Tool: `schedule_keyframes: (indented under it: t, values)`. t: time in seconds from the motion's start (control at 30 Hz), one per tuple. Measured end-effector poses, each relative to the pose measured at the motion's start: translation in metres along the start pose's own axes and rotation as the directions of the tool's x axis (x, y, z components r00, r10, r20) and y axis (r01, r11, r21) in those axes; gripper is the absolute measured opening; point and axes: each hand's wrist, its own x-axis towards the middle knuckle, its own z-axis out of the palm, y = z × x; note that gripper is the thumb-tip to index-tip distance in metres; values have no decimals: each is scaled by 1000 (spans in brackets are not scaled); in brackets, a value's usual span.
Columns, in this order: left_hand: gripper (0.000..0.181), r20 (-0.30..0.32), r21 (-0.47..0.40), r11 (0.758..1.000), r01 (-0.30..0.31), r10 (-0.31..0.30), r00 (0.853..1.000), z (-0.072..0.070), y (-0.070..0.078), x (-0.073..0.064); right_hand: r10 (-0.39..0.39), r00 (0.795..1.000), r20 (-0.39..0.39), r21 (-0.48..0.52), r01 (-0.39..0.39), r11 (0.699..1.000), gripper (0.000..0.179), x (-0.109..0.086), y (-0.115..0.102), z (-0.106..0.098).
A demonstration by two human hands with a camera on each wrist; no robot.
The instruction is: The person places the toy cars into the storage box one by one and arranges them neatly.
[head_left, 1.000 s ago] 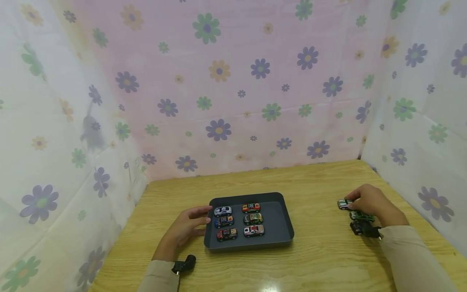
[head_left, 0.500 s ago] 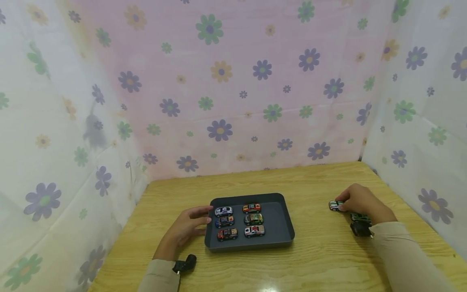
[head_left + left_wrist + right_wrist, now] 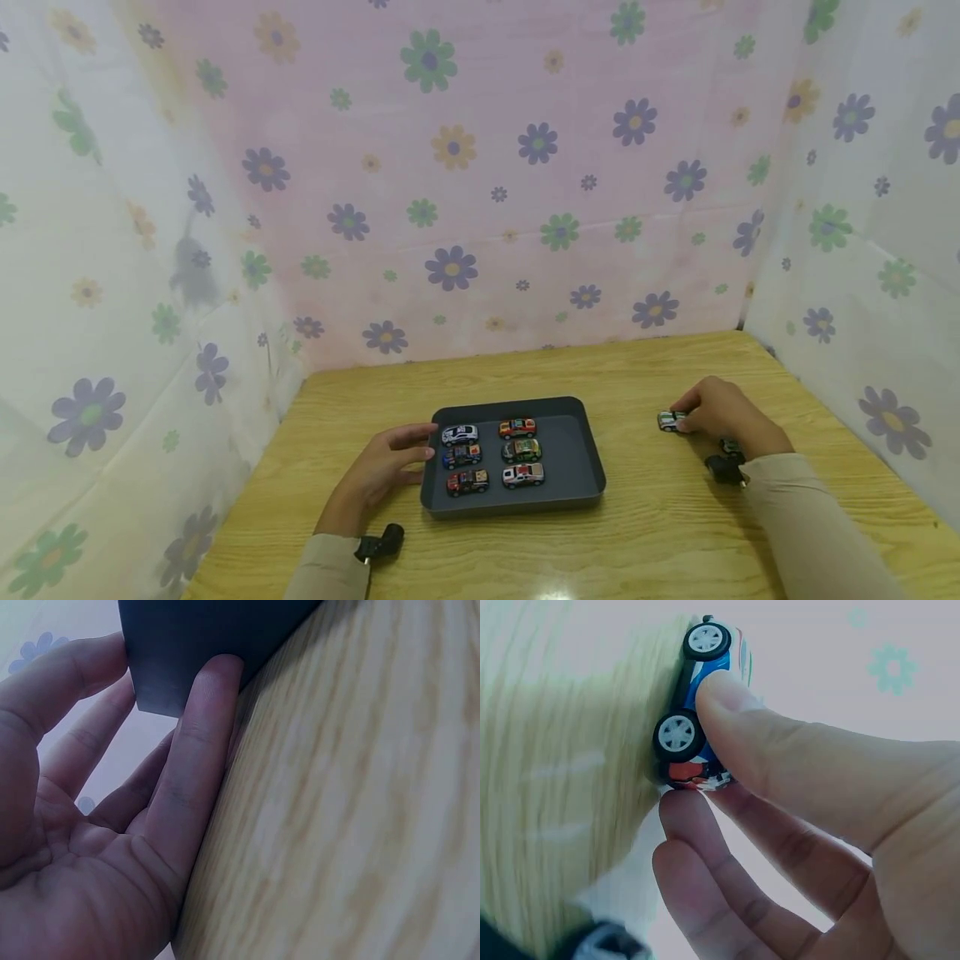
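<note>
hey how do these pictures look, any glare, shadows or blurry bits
Head view: a glare spot on the table at the bottom edge, a grey shadow on the left cloth; left wrist: dim, the tray nearly black; right wrist: the toy car fairly sharp, the upper right washed out, a dark object at the bottom left blurred.

Head view, right of frame: right hand [image 3: 723, 414] covers the right end of the white car [image 3: 668, 421]. Dark car [image 3: 729, 446] mostly hidden behind the wrist. Both sleeves [image 3: 813, 517] run off the bottom edge. Prints on the cars [image 3: 522, 475] in the tray [image 3: 525, 507] too small to read. Left wrist view: tray cut off at top, left hand [image 3: 97, 847] at left and bottom. Right wrist view: thumb [image 3: 802, 750] hides part of the white car's side; dark shape [image 3: 604, 945], lower left, blurred and clipped (can't identify it).
</note>
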Motion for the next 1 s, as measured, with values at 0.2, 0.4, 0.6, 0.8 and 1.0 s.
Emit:
schedule_keyframes:
  t: [0.2,0.4,0.6,0.8,1.0]
  values:
    - [54,-6,-6,1000,1,-1,1000,0,0,0,10,1000,-4,30,-10,999,26,7,-6,9]
    - [54,-4,-5,1000,0,0,1000,-2,0,-1,9,1000,4,48,-9,999,26,12,-13,14]
    - [55,5,-8,1000,-1,1,1000,-3,-2,0,15,1000,14,63,-16,998,25,15,-16,17]
    - [57,10,-10,1000,-6,6,1000,-2,-3,0,-7,1000,19,38,6,999,24,14,-17,18]
    - [55,7,9,1000,-15,15,1000,-2,-2,1,-47,999,2,-11,47,999,21,14,-22,18]
